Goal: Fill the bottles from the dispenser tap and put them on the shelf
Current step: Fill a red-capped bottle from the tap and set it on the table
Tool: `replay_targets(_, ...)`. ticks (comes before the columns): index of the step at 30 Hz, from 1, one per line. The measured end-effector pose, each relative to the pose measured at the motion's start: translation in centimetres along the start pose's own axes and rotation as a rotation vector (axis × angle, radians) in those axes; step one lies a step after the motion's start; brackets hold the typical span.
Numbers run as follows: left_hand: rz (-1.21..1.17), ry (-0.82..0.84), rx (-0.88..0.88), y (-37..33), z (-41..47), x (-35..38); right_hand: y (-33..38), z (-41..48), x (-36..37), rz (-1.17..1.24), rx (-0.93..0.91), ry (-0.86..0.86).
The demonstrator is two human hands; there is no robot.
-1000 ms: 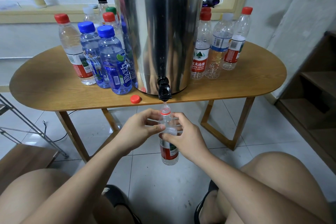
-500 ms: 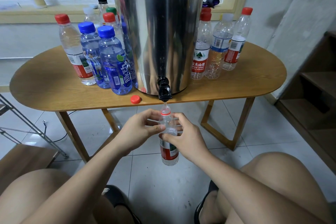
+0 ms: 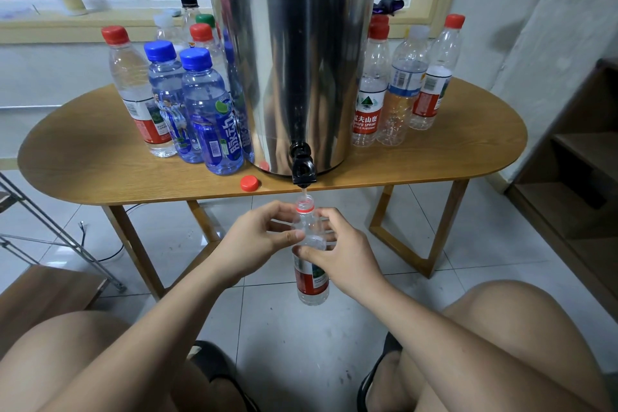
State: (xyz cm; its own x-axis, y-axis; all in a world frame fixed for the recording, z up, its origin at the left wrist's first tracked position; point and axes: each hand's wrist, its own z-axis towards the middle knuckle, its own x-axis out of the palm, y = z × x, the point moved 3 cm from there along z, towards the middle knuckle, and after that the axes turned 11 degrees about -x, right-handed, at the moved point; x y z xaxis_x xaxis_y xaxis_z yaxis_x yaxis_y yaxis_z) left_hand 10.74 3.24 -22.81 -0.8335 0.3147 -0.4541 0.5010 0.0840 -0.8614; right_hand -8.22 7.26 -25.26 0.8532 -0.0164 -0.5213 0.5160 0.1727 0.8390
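Red at its neck ring and label, the clear plastic bottle (image 3: 311,281) hangs uncapped at frame centre. The left hand (image 3: 264,234) and right hand (image 3: 341,254) both curl round its shoulder. Its mouth sits just under the black tap (image 3: 302,170) of the tall steel dispenser (image 3: 294,60), and a thin stream seems to fall in. A loose red cap (image 3: 249,183) lies on the oval wooden table (image 3: 100,160), left of the tap.

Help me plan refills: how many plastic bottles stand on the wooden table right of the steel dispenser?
4: a red-capped clear bottle next to the dispenser, a second red cap behind it, a white-capped bottle, and a red-capped one farthest right. Others may be hidden.
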Motion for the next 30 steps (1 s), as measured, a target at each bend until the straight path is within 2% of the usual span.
replay_targets(17, 0.047, -0.023, 0.008, -0.6, -0.4, -0.6, 0.0, 0.0, 0.1, 0.004, 0.002, 0.005)
replay_targets(26, -0.028, -0.130, 0.076, -2.4, -0.8, -2.6, -0.4, 0.2, 0.1, 0.001, 0.019, 0.004)
replay_targets(30, -0.175, -0.158, 0.119, -4.1, -1.6, -3.8, -0.6, 0.3, 0.1, -0.006, 0.024, -0.002)
